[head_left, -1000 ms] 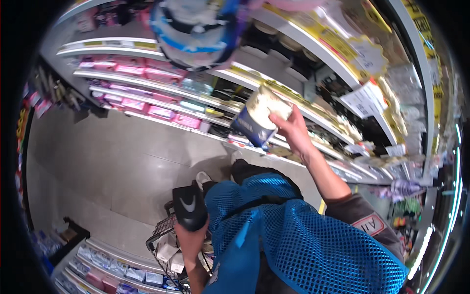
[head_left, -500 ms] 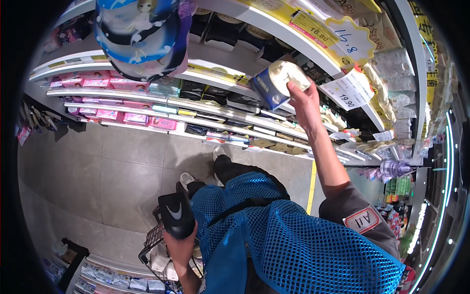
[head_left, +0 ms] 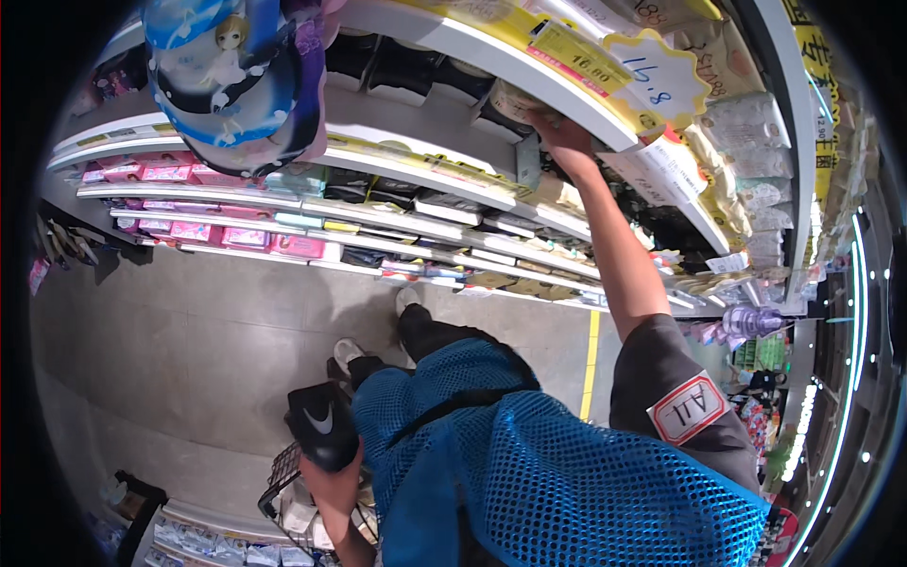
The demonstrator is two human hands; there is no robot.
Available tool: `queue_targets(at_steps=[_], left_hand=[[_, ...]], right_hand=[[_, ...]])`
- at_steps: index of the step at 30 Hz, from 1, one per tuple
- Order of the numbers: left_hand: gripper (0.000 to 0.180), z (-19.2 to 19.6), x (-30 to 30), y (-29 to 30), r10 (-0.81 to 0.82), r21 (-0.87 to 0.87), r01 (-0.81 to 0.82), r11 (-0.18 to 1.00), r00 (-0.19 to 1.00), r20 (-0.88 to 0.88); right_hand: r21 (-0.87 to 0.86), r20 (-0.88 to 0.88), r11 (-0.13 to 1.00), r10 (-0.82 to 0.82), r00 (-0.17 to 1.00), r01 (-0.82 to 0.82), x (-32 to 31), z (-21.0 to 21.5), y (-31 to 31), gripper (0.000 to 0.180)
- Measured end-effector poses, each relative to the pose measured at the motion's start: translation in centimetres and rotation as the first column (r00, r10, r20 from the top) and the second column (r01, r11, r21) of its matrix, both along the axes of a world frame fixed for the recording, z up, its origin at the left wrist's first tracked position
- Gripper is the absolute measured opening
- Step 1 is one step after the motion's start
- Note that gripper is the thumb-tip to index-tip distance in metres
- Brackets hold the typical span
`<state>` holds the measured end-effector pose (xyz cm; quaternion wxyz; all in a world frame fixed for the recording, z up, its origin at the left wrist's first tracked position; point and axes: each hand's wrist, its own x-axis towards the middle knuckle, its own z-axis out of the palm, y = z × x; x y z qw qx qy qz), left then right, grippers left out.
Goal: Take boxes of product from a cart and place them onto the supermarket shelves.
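Note:
Under the edge of an upper shelf, my right hand (head_left: 564, 142) reaches in with its fingers closed at a blue package with a cream top (head_left: 511, 102). The package sits beside dark packages (head_left: 402, 68) in the same row, and the shelf edge partly covers the fingertips. My left hand (head_left: 333, 480) is low at my left side, by a dark wire basket (head_left: 281, 480) with pale items in it. A smooth black piece with a grey curved mark (head_left: 324, 425) covers the far end of that hand and hides its fingers.
Blue-and-purple packs with a cartoon figure (head_left: 227, 85) jut out at upper left. White price cards (head_left: 661, 170) and a yellow star-shaped sign (head_left: 657, 80) hang off the shelf front. Pink packs (head_left: 179, 170) fill lower shelves. Grey floor (head_left: 217, 312) lies below.
My right hand has carried the blue package from in front of the shelves up and inward, under the upper shelf edge. The view has shifted slightly; my left hand stays low.

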<state>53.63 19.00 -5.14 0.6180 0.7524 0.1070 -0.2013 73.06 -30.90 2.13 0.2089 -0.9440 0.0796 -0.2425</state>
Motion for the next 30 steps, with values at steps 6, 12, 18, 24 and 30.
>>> queue_targets(at_steps=[6,12,18,24,30], left_hand=[[0.026,-0.4,-0.2,-0.1,-0.011,0.037,0.011,0.999,1.0,-0.015],[0.028,0.4,0.5,-0.2,-0.032,0.001,0.032,0.999,0.998,-0.059],[0.028,-0.4,0.4,0.3,-0.018,-0.001,0.018,1.0,1.0,-0.024],[0.028,-0.7,0.1,0.5,-0.01,-0.007,0.009,1.0,1.0,-0.026],[0.029,0.0,0.5,0.2,-0.013,-0.048,0.011,0.999,1.0,-0.028]], right_hand=[[-0.373,0.077,0.926,-0.033,0.997,0.06,1.1,0.3,1.6,0.058],[-0.635,0.021,0.772,0.0,1.0,0.013,1.2,0.7,2.5,0.06],[-0.708,0.061,0.706,0.026,0.998,0.025,1.7,-0.6,-0.7,0.059],[-0.773,-0.006,0.632,-0.091,0.996,0.053,1.8,0.1,1.9,0.056],[-0.694,-0.072,0.72,-0.075,0.995,0.004,1.2,1.0,3.0,0.062]])
